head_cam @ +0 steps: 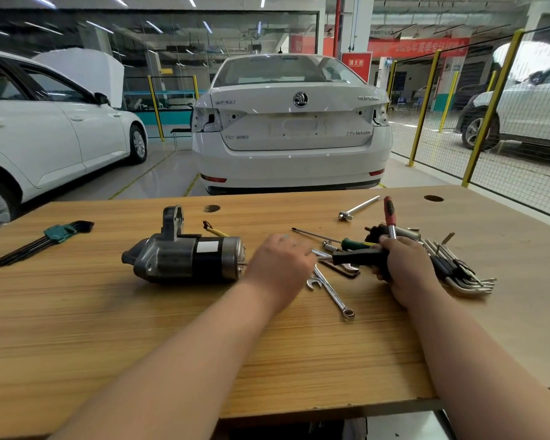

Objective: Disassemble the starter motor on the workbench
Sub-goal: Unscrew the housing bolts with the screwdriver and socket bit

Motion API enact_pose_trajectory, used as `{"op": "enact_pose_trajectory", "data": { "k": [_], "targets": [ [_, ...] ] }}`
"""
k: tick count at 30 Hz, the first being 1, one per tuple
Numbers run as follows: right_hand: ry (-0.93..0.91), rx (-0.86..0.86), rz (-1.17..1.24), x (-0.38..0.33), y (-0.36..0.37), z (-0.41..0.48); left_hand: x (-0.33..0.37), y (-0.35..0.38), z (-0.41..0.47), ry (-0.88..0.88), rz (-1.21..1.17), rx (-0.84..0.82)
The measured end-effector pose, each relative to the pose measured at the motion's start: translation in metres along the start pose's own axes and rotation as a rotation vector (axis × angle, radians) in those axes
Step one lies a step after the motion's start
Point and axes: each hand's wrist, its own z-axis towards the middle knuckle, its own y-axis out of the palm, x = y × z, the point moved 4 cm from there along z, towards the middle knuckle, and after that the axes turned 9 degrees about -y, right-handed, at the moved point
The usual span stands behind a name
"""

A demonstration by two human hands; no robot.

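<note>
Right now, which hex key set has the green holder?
The black hex key set at far left; the silver set by the right hand has a black holder.

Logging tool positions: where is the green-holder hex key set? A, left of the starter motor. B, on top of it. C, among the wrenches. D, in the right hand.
A: the green-holder hex key set lies on the workbench left of the starter motor, apart from it.

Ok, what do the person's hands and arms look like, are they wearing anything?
Nothing worn shows. The left hand and right hand have no gloves, and no sleeves appear as far up as the picture reaches. No watch, band or ring shows, though the left fingers are blurred.
</note>
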Motion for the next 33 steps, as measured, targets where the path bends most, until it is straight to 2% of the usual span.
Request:
{"op": "enact_pose_trajectory", "data": {
  "k": [2, 4, 7, 11, 17, 23, 25, 27, 30, 33],
  "targets": [
    [-0.028, 0.061, 0.039, -0.002, -0.001, 0.002, 0.042, -0.012, 0.006, 0.126, -0.075, 0.144],
    [-0.067, 0.087, -0.025, -0.004, -0.006, 0.003, 0.081, -0.021, 0.004, 0.264, -0.175, 0.229],
    [-0.068, 0.079, 0.018, -0.003, -0.008, 0.006, 0.109, -0.017, -0.003, 0.366, -0.202, 0.153],
    [-0.008, 0.078, 0.231, -0.002, -0.004, 0.000, 0.090, -0.001, -0.009, 0.267, -0.164, 0.059],
    [-0.038, 0.077, 0.212, -0.003, -0.004, 0.000, 0.086, 0.000, 0.008, 0.042, -0.183, -0.030],
    [-0.092, 0.136, 0.235, -0.003, -0.008, 0.002, 0.086, 0.016, 0.024, -0.140, -0.155, -0.203],
    [-0.106, 0.156, 0.251, -0.004, -0.010, 0.003, 0.086, 0.016, 0.028, -0.138, -0.167, -0.158],
    [-0.110, 0.177, 0.275, -0.005, -0.012, 0.002, 0.088, 0.010, 0.030, -0.066, -0.135, -0.045],
    [-0.114, 0.210, 0.303, -0.008, -0.014, 0.001, 0.097, 0.005, 0.032, 0.054, -0.083, -0.019],
    [-0.129, 0.208, 0.285, -0.009, -0.015, 0.001, 0.107, 0.012, 0.037, 0.022, -0.076, -0.037]
  ]
}}
